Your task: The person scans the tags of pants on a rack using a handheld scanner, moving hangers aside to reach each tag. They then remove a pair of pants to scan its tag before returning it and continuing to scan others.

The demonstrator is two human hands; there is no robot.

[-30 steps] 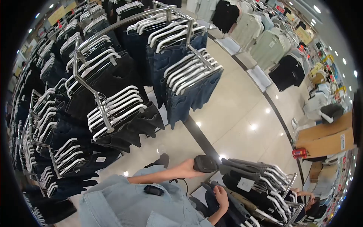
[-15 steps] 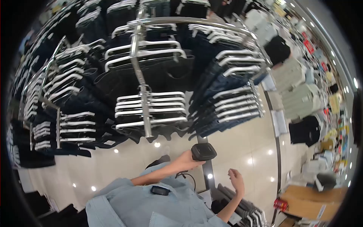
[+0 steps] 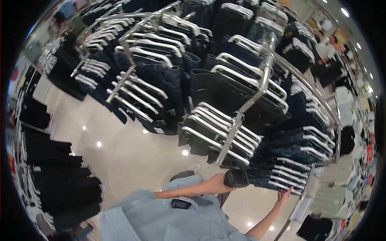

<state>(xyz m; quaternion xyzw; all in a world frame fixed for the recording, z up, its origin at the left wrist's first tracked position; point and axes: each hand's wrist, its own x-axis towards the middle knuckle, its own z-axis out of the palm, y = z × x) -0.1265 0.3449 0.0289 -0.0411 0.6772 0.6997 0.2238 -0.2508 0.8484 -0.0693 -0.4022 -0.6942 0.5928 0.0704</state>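
My left hand (image 3: 216,184) is closed around a black handheld device (image 3: 236,178) with a rounded, squarish head, held out in front of my body. Past it to the right, my right hand (image 3: 284,196) reaches up with fingers apart, and its fingertips are right at the lowest white hanger (image 3: 283,186) on the right-hand arm of the rack. Dark blue jeans (image 3: 263,176) hang from the hangers there. Between the two sides, dark trousers (image 3: 197,138) hang on white hangers (image 3: 213,137) along a sloping chrome arm (image 3: 231,141), just beyond the device.
More jeans (image 3: 167,78) hang on a chrome rack (image 3: 126,68) to the left. Black garments (image 3: 66,180) line a rail at the far left. Pale shirts (image 3: 335,188) hang along the right side. Shiny tiled floor (image 3: 120,160) runs between the racks.
The view has turned left and tilted, so the racks slant. My right hand has gone from hanging half-curled over the floor to reaching the right-hand hangers. My left hand still holds the device.
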